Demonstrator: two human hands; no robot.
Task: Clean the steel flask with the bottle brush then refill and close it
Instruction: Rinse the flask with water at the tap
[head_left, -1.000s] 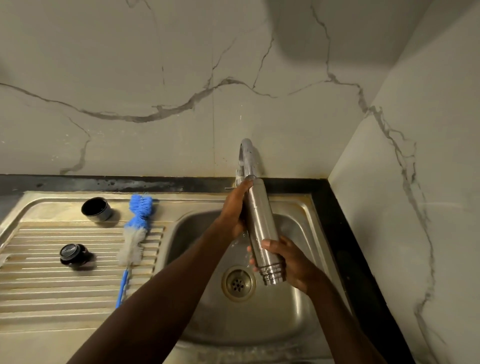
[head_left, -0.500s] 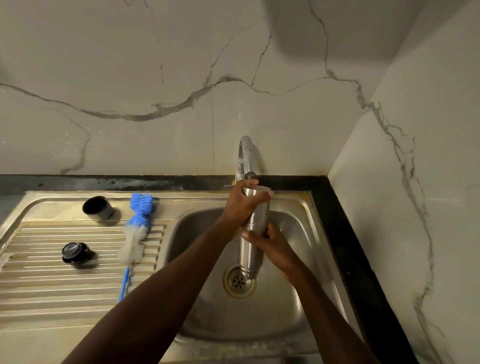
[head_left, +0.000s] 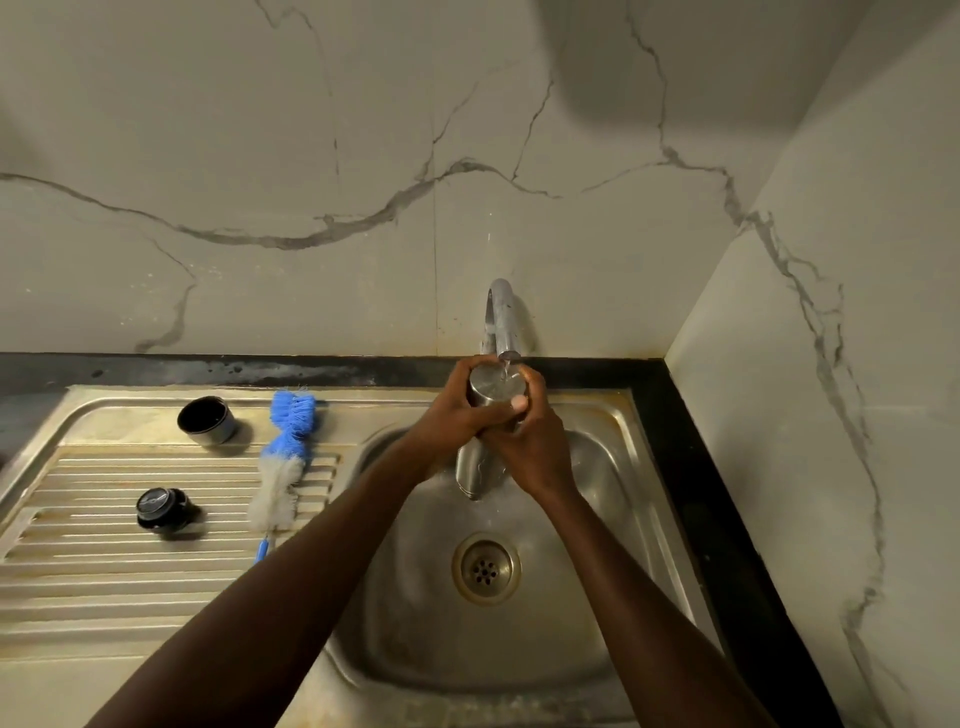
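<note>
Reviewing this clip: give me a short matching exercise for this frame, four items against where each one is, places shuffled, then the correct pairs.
Items:
1. steel flask
2. bottle brush
3. black stopper
4. steel cap

Places:
A. on its side at the back of the drainboard, dark opening showing
B. held in both hands under the running tap
C. standing on the drainboard ridges, nearer the camera
D. lying on the drainboard beside the basin

Pairs: 1-B, 2-D, 3-C, 4-A

steel sink basin (head_left: 597, 519) at centre, round drain (head_left: 485, 570) at 6 o'clock within it. ribbed draining board (head_left: 130, 561) out at 9 o'clock. marble-veined wall (head_left: 311, 156) up at 12, black counter edge (head_left: 727, 519) along 3.
</note>
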